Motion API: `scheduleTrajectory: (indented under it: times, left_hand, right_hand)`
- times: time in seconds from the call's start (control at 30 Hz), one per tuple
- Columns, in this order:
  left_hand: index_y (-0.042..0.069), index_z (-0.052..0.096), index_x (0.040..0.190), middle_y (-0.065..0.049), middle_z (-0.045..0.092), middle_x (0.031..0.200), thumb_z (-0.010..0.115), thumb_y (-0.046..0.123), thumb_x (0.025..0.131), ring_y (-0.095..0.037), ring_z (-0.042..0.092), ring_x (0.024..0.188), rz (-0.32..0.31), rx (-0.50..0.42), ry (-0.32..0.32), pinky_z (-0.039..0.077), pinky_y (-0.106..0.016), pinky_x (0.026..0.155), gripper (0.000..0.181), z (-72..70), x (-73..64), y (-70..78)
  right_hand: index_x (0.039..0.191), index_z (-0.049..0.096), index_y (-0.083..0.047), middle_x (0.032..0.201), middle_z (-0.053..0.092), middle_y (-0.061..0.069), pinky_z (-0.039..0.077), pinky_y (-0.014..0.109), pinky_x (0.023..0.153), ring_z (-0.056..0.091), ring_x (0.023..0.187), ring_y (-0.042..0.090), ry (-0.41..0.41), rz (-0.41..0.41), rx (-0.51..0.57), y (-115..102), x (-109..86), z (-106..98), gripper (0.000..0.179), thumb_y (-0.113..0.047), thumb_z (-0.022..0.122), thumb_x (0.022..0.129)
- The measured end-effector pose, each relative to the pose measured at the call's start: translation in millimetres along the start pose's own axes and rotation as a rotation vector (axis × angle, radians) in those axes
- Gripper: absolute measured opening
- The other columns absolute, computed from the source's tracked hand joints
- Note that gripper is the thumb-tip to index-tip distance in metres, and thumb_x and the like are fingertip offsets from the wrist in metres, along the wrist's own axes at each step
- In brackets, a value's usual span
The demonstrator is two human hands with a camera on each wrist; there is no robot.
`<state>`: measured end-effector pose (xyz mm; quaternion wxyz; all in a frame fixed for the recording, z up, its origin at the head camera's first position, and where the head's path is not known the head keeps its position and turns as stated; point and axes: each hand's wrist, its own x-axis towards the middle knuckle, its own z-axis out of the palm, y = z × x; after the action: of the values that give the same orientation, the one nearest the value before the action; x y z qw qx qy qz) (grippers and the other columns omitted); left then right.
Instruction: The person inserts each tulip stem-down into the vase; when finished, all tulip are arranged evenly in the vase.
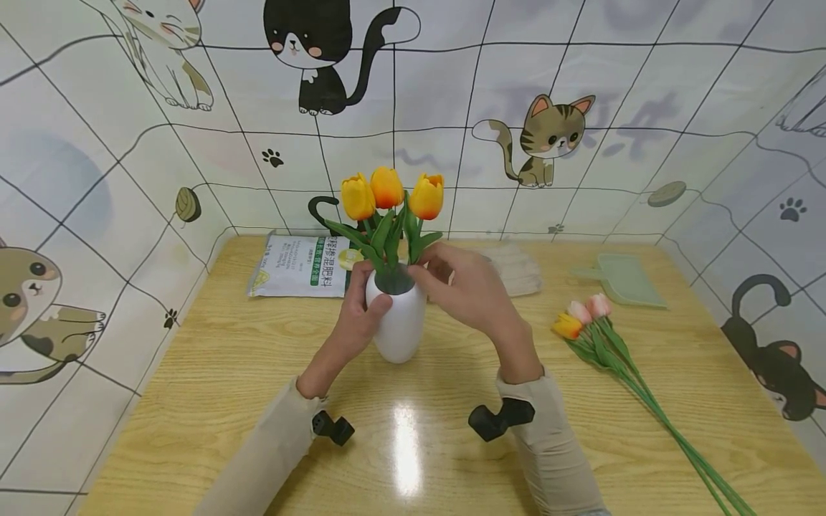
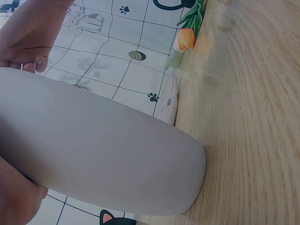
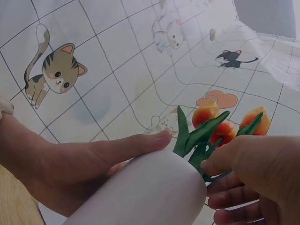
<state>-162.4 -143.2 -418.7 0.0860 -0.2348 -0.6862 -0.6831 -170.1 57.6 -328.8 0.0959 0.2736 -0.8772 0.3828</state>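
Observation:
A white vase [image 1: 400, 331] stands upright on the wooden table, and three yellow-orange tulips [image 1: 386, 188] with green leaves rise from its mouth. My left hand [image 1: 353, 319] grips the vase from its left side near the top, thumb across the front. At the right side of the rim, my right hand [image 1: 474, 288] has its thumb and fingers curled in at the tulip leaves [image 3: 202, 150], pinching a tulip low down. Part of that grip is hidden behind the hand. In the left wrist view the vase's base [image 2: 187, 173] meets the tabletop.
Loose tulips [image 1: 603, 351], pink and yellow, lie on the table [image 1: 258, 380] at the right, long stems toward the front edge. A pale green scoop-like item [image 1: 632, 281] lies behind them. Along the back are a printed bag [image 1: 293, 265] and a pale cloth-like item [image 1: 519, 271].

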Motion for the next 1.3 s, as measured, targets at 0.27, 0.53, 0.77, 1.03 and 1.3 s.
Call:
scheduleTrajectory:
  times: [0.27, 0.53, 0.77, 1.03, 1.3]
  left_hand:
    - [0.017, 0.031, 0.134, -0.015, 0.046, 0.135, 0.057, 0.077, 0.082, -0.018, 0.050, 0.116, -0.018, 0.010, 0.000, 0.045, -0.041, 0.094, 0.084, -0.2, 0.0, 1.8]
    - [0.007, 0.029, 0.133, -0.023, 0.047, 0.135, 0.058, 0.078, 0.081, -0.020, 0.053, 0.116, -0.022, 0.001, -0.004, 0.046, -0.045, 0.095, 0.092, 2.2, 1.2, 0.7]
    - [0.013, 0.030, 0.133, -0.022, 0.048, 0.136, 0.057, 0.078, 0.081, -0.022, 0.053, 0.116, -0.031, 0.008, -0.002, 0.047, -0.045, 0.095, 0.088, 0.1, 0.3, 1.5]
    - [0.010, 0.028, 0.136, -0.021, 0.046, 0.137, 0.056, 0.080, 0.080, -0.026, 0.050, 0.118, -0.049, 0.027, -0.004, 0.046, -0.048, 0.098, 0.094, 1.1, -0.7, 0.1]
    - [0.018, 0.030, 0.135, -0.019, 0.045, 0.138, 0.057, 0.080, 0.081, -0.026, 0.050, 0.119, -0.048, 0.020, 0.001, 0.045, -0.045, 0.098, 0.086, 1.4, -0.1, 0.7]
  right_hand:
    - [0.105, 0.069, -0.015, 0.083, 0.068, -0.002, 0.048, 0.034, 0.062, 0.059, 0.073, 0.014, 0.004, 0.038, 0.043, -6, -2.8, -6, 0.020, -0.032, 0.064, 0.097]
    - [0.108, 0.069, -0.019, 0.089, 0.069, -0.001, 0.047, 0.035, 0.068, 0.060, 0.079, 0.017, -0.044, 0.151, -0.088, 11, -15.1, -17, 0.026, -0.041, 0.058, 0.100]
    - [0.109, 0.070, -0.019, 0.090, 0.070, -0.001, 0.047, 0.036, 0.068, 0.059, 0.075, 0.016, -0.028, 0.136, -0.185, 37, -35.5, -34, 0.026, -0.039, 0.056, 0.101]
    - [0.107, 0.070, -0.016, 0.083, 0.067, -0.002, 0.041, 0.031, 0.057, 0.054, 0.066, 0.012, -0.098, 0.165, -0.305, 76, -70.8, -51, 0.028, -0.038, 0.054, 0.102]
    - [0.103, 0.069, -0.014, 0.081, 0.067, -0.001, 0.040, 0.030, 0.054, 0.053, 0.063, 0.011, -0.093, 0.252, -0.348, 103, -103.1, -68, 0.031, -0.040, 0.052, 0.103]
